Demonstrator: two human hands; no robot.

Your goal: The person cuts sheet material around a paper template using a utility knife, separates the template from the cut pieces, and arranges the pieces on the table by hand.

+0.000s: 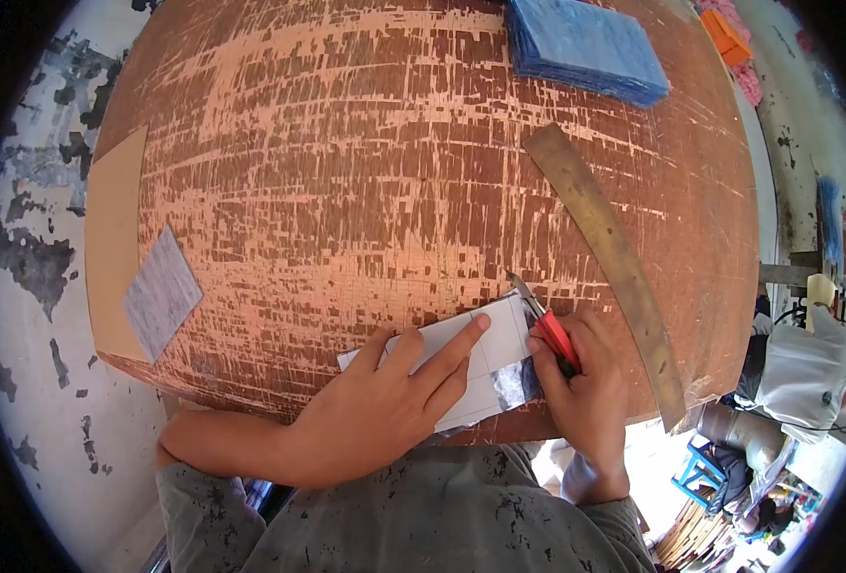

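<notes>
My left hand (385, 401) lies with fingers spread on a white sheet (492, 355) marked with thin lines, pressing it against the wooden table (346, 172). Under the sheet's right end shows a silvery, shiny piece (515, 385). My right hand (583, 382) grips a red and black utility knife (555, 336). The knife's blade points up and left, over the sheet's upper right corner. To the right of that hand lies a long brownish metal ruler (614, 258), apart from it.
A stack of blue sheets (590, 53) sits at the table's far side. On the left, a grey diamond-shaped piece (162, 296) overlaps a tan board (114, 248). Beyond the right edge are an orange object (725, 36), a white bag (805, 368) and a blue stool (698, 475).
</notes>
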